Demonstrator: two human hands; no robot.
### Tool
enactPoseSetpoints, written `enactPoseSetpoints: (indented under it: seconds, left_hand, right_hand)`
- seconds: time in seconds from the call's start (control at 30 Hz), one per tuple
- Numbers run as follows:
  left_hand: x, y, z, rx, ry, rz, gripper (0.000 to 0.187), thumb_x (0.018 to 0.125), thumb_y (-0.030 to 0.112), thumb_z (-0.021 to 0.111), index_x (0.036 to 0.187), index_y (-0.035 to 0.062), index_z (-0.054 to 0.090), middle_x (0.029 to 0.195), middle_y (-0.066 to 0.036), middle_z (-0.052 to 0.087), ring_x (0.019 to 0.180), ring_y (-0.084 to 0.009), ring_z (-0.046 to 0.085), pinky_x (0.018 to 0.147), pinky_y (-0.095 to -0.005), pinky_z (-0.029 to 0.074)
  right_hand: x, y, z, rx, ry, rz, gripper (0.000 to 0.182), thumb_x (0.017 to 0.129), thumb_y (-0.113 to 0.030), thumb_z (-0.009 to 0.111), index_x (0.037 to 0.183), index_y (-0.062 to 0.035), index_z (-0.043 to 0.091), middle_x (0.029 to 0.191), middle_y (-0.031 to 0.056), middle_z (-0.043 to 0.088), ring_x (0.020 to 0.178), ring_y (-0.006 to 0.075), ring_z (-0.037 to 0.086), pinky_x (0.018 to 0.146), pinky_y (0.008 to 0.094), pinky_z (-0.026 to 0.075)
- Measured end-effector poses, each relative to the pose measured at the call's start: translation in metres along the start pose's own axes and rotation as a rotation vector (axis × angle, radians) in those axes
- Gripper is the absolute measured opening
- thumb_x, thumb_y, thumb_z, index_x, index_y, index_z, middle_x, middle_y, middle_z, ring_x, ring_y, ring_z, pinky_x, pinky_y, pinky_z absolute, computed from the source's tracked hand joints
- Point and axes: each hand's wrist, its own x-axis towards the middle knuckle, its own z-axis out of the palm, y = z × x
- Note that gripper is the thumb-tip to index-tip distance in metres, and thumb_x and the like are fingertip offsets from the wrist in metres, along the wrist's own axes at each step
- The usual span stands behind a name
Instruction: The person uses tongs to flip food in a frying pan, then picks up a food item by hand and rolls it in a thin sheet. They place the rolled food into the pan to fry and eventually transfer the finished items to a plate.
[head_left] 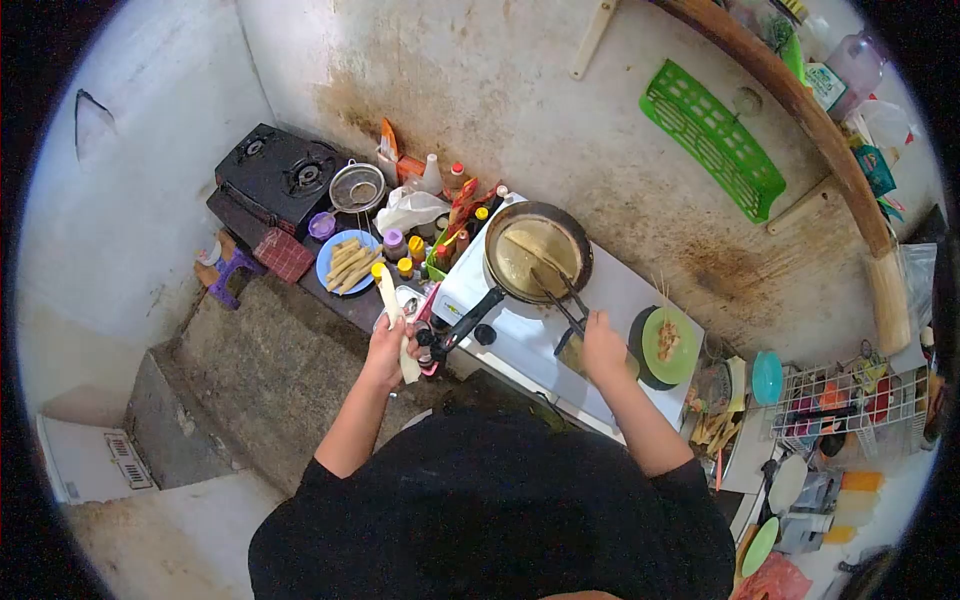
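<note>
My left hand (385, 352) is closed around a long pale roll (391, 296), which sticks out above and below the fingers. The handle (474, 320) of a frying pan (495, 275) ends close to that hand. My right hand (604, 352) grips dark tongs (572, 312), and their tips reach into the pan. In the pan's shallow oil (513, 262) lies another long pale roll (527, 245), near the tong tips. To the left, a blue plate (322, 268) carries several similar rolls (350, 264).
The pan sits on a white stove (545, 345). A green plate (668, 350) with food stands at its right. Bottles and jars (405, 250), a strainer (357, 187) and a black two-burner stove (275, 170) are left. A wire rack (850, 405) stands far right.
</note>
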Motion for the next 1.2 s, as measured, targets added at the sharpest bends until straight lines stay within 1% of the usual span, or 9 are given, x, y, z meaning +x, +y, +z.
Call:
enactPoseSetpoints:
  seconds: [0.1, 0.2, 0.3, 0.6, 0.7, 0.83, 1.0, 1.1, 1.2]
  left_hand:
    - [-0.003, 0.002, 0.0, -0.003, -0.003, 0.011, 0.022, 0.088, 0.021, 0.041, 0.108, 0.0112, 0.037, 0.07, -0.001, 0.042, 0.048, -0.0097, 0.039, 0.044, -0.0263, 0.038]
    - [-0.006, 0.007, -0.001, -0.018, -0.012, 0.025, 0.022, 0.088, 0.021, 0.042, 0.107, 0.0124, 0.037, 0.071, 0.0, 0.042, 0.048, -0.0094, 0.039, 0.045, -0.0259, 0.038]
    - [-0.009, 0.013, 0.003, -0.011, 0.003, 0.043, 0.021, 0.088, 0.022, 0.042, 0.106, 0.0133, 0.037, 0.071, 0.001, 0.042, 0.049, -0.0092, 0.039, 0.046, -0.0254, 0.037]
    - [-0.012, 0.02, 0.009, 0.006, 0.01, 0.063, 0.021, 0.088, 0.023, 0.041, 0.107, 0.014, 0.037, 0.071, 0.001, 0.041, 0.051, -0.0091, 0.039, 0.047, -0.0242, 0.037]
    - [-0.018, 0.019, 0.014, 0.021, 0.013, 0.052, 0.022, 0.088, 0.023, 0.041, 0.108, 0.0139, 0.037, 0.071, 0.002, 0.041, 0.051, -0.009, 0.038, 0.047, -0.0238, 0.037]
    - [-0.02, 0.008, 0.015, -0.018, -0.008, 0.019, 0.022, 0.088, 0.022, 0.041, 0.108, 0.0138, 0.036, 0.071, 0.001, 0.041, 0.051, -0.0088, 0.038, 0.048, -0.0235, 0.037]
    - [-0.023, -0.006, 0.025, -0.034, -0.042, -0.036, 0.015, 0.089, 0.019, 0.039, 0.103, 0.0134, 0.038, 0.07, 0.0, 0.042, 0.049, -0.0098, 0.037, 0.047, -0.0249, 0.036]
    - [-0.023, -0.01, 0.03, -0.014, -0.027, -0.052, 0.013, 0.089, 0.019, 0.039, 0.1, 0.0139, 0.039, 0.07, 0.0, 0.042, 0.049, -0.0099, 0.037, 0.046, -0.0251, 0.036]
    - [-0.021, -0.013, 0.03, -0.016, -0.007, -0.063, 0.011, 0.089, 0.02, 0.04, 0.097, 0.0142, 0.038, 0.07, 0.0, 0.041, 0.049, -0.0102, 0.037, 0.046, -0.0255, 0.036]
  right_hand:
    - [-0.003, 0.004, -0.019, 0.096, -0.093, 0.042, 0.043, 0.068, -0.012, 0.058, 0.106, 0.0006, 0.043, 0.101, 0.015, 0.045, 0.074, 0.0323, 0.057, 0.063, 0.0401, 0.048]
    - [0.006, 0.027, -0.007, 0.16, -0.041, 0.069, 0.054, 0.063, -0.02, 0.063, 0.11, -0.0001, 0.043, 0.106, 0.0159, 0.046, 0.089, 0.0329, 0.052, 0.075, 0.0388, 0.045]
    - [0.014, 0.038, -0.004, 0.266, -0.071, 0.146, 0.051, 0.063, -0.019, 0.063, 0.107, -0.0005, 0.046, 0.107, 0.0153, 0.047, 0.095, 0.0314, 0.05, 0.08, 0.0362, 0.042]
    - [0.011, 0.045, 0.013, 0.387, 0.002, 0.065, 0.044, 0.059, -0.016, 0.061, 0.1, -0.0036, 0.054, 0.1, 0.0161, 0.05, 0.09, 0.0321, 0.052, 0.076, 0.0381, 0.043]
    - [0.009, 0.041, -0.004, 0.362, -0.135, 0.092, 0.047, 0.061, -0.018, 0.063, 0.105, -0.0052, 0.052, 0.101, 0.0121, 0.051, 0.093, 0.0283, 0.051, 0.079, 0.0353, 0.042]
    - [0.014, 0.043, 0.003, 0.38, -0.085, 0.065, 0.046, 0.061, -0.019, 0.064, 0.102, -0.0047, 0.053, 0.101, 0.013, 0.051, 0.092, 0.029, 0.052, 0.078, 0.0354, 0.042]
    - [0.017, 0.043, 0.0, 0.412, -0.091, 0.053, 0.043, 0.06, -0.02, 0.064, 0.1, -0.0057, 0.055, 0.101, 0.0132, 0.052, 0.092, 0.0301, 0.051, 0.078, 0.036, 0.042]
    - [0.011, 0.053, 0.009, 0.402, 0.034, 0.002, 0.039, 0.061, -0.016, 0.059, 0.099, -0.0076, 0.056, 0.094, 0.0148, 0.053, 0.086, 0.0319, 0.053, 0.076, 0.039, 0.043]
    - [0.014, 0.056, 0.013, 0.374, -0.014, 0.063, 0.041, 0.06, -0.017, 0.06, 0.1, -0.0081, 0.056, 0.095, 0.0139, 0.052, 0.087, 0.031, 0.053, 0.077, 0.0381, 0.043]
